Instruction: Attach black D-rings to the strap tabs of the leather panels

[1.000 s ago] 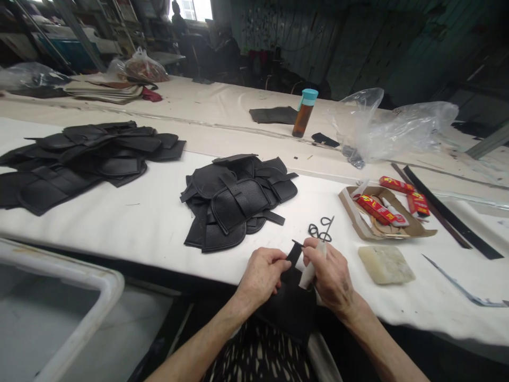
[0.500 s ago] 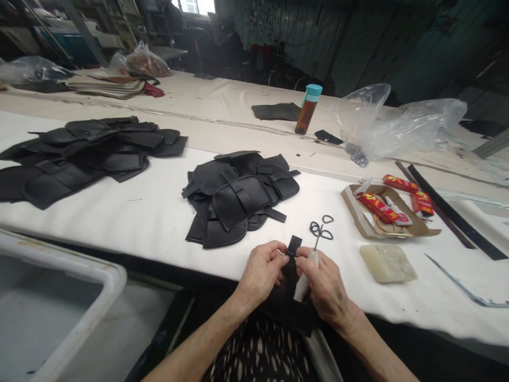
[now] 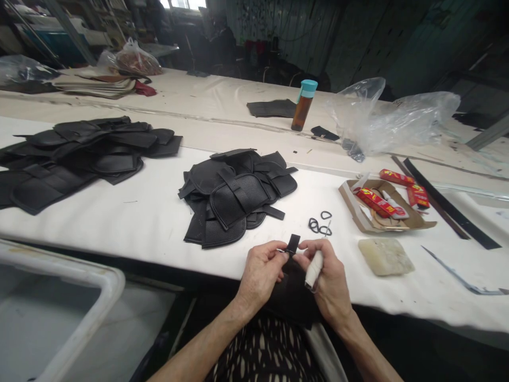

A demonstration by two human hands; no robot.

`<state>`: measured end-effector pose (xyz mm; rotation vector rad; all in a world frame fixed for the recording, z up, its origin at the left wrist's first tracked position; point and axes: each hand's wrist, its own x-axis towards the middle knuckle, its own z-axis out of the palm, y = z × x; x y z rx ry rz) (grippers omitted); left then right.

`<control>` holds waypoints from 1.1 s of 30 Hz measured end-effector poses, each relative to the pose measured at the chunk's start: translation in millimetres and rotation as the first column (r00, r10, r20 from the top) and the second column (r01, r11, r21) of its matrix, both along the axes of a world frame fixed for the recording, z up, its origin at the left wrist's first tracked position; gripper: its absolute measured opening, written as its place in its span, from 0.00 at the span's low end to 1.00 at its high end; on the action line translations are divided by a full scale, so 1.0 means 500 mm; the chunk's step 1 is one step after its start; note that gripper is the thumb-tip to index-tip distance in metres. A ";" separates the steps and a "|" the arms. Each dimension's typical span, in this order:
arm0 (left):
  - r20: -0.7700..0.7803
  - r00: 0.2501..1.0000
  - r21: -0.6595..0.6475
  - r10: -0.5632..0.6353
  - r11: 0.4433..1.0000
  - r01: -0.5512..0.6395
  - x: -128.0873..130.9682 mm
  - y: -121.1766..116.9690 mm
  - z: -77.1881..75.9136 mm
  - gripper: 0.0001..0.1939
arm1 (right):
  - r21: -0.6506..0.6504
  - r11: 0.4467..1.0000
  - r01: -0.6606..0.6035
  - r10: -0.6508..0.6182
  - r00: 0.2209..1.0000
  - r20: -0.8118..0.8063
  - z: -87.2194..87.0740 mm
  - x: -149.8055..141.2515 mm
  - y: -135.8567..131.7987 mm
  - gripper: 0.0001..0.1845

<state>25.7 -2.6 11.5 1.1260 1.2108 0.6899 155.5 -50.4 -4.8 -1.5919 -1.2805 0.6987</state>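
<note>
Left hand (image 3: 260,269): pinching black strap (image 3: 293,243)
Right hand (image 3: 331,276): gripping tool (image 3: 314,268), partly covered
Flap (image 3: 292,294): I can't trace its bottom

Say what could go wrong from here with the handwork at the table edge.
The right hand holds a white-handled tool whose thin shaft points toward the loose black rings; a swing might scatter them. The left hand pinches near the narrow strap, which could slip. The black piece hangs off the table, so it might slide down if released.
</note>
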 end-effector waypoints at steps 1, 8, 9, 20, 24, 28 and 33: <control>0.005 1.000 0.009 -0.003 1.000 0.003 0.001 0.000 -0.001 0.13 | -0.035 0.999 0.001 -0.003 0.999 -0.050 0.009 -0.002 0.003 0.08; 0.028 1.000 0.039 -0.013 0.999 0.012 -0.002 -0.005 0.002 0.13 | -0.007 1.000 -0.016 0.016 1.000 -0.008 0.035 -0.001 0.020 0.08; 0.033 0.999 0.056 0.004 0.998 -0.005 -0.007 -0.009 0.006 0.13 | 0.005 1.000 -0.013 0.013 1.000 0.002 0.035 0.002 0.022 0.08; 0.434 0.901 -0.674 0.006 0.666 0.320 -0.062 -0.014 0.017 0.26 | 0.128 0.979 -0.157 0.145 0.985 0.098 0.062 0.002 0.030 0.07; 0.467 0.878 -0.718 0.107 0.626 0.306 -0.057 -0.004 0.017 0.25 | 0.247 0.887 -0.389 0.318 0.905 0.283 0.071 -0.026 -0.013 0.07; 0.373 0.905 -0.707 0.202 0.694 0.137 -0.045 -0.014 0.018 0.14 | 0.370 0.731 -0.574 0.297 0.754 0.586 0.077 -0.049 -0.041 0.12; 0.325 0.917 -0.584 0.231 0.812 0.002 -0.028 -0.033 0.009 0.10 | 0.391 0.725 -0.567 0.210 0.722 0.659 0.063 -0.050 -0.055 0.11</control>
